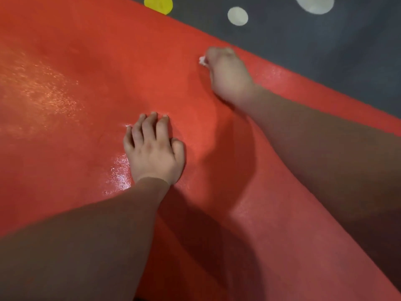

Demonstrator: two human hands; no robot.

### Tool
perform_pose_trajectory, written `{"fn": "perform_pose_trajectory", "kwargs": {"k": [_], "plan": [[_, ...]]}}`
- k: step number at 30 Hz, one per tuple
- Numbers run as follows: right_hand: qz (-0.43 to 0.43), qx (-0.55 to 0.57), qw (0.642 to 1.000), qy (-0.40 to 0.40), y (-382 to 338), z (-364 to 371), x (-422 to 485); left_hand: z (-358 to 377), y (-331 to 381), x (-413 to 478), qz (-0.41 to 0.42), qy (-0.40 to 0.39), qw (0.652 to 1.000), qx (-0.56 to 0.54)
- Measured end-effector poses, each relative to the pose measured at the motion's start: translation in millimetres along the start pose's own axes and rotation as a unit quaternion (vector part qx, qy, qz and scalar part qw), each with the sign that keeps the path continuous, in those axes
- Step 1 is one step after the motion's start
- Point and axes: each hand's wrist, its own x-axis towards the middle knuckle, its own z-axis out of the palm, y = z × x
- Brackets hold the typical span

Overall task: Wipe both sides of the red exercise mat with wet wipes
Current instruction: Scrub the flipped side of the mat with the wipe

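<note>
Nearest the camera, the red exercise mat [76, 148] is cut off on every side except its far edge, which slants from upper left to lower right. At its middle the left hand [153, 153] presses down, fingers arched and slightly apart. Farther, the blurred right hand [227, 77] clutches a mostly hidden wet wipe [202, 60] near that edge; dark floor [325, 51] lies beyond.

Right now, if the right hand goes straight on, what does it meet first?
Right hand, gripping a wipe, has only bare mat ahead; then the mat's far edge, probably near the yellow floor spot.
</note>
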Motion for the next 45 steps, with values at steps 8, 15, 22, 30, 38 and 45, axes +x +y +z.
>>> {"fn": "perform_pose_trajectory", "kwargs": {"k": [8, 15, 22, 30, 38, 45], "plan": [[-0.292, 0.075, 0.947, -0.111, -30.2, -11.5, -107.5, -7.0, 0.1, -1.3, -0.018, -0.027, 0.999, -0.028], [-0.087, 0.115, 0.986, -0.085, -5.4, -29.2, -108.4, -45.0, -11.1, 5.7, 0.014, -0.217, 0.975, -0.041], [0.163, 0.128, 0.976, -0.072, 6.0, -35.0, -104.6, -110.4, -10.4, 5.8, 0.042, -0.338, 0.932, 0.121], [0.169, 0.039, 0.981, -0.085, -24.4, -48.8, -98.0, -170.7, 11.3, 61.6, 0.209, -0.350, 0.887, 0.218], [0.154, 0.050, 0.979, -0.121, 4.4, -47.3, -108.8, -141.7, -11.2, 78.6, 0.277, -0.384, 0.870, 0.137], [0.201, 0.159, 0.967, -0.016, -1.2, -37.4, -91.2, -100.0, -57.4, 91.6, 0.299, -0.414, 0.842, 0.176]]}}
